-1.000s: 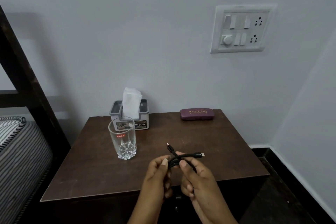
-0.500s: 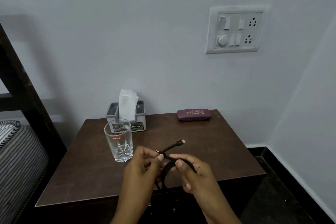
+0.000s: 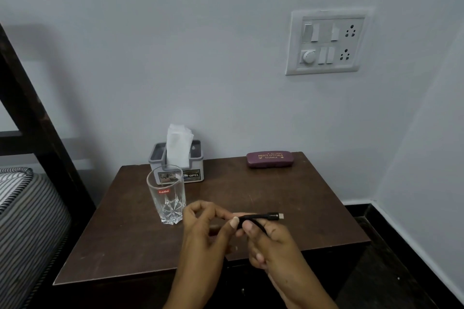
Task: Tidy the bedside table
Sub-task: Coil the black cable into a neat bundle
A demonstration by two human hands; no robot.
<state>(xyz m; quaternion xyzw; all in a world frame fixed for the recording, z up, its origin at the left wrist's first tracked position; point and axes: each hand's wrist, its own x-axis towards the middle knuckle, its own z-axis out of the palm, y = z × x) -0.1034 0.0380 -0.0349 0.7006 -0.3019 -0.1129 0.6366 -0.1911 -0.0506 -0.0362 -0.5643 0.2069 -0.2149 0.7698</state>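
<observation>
While both hands' fingers (image 3: 235, 222) pinch it, black cable (image 3: 261, 217) juts right.

Black cable (image 3: 261, 217), dark brown table (image 3: 288, 198), maroon case (image 3: 269, 159), black-and-white striped mattress (image 3: 27, 213).

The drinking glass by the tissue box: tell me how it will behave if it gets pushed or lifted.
The drinking glass is tall on a narrow cut base, so a push near the rim would probably tip it. It looks like clear glass, likely fragile if knocked off the bedside table. It appears empty, so probably light, though the thick base may add weight.
</observation>
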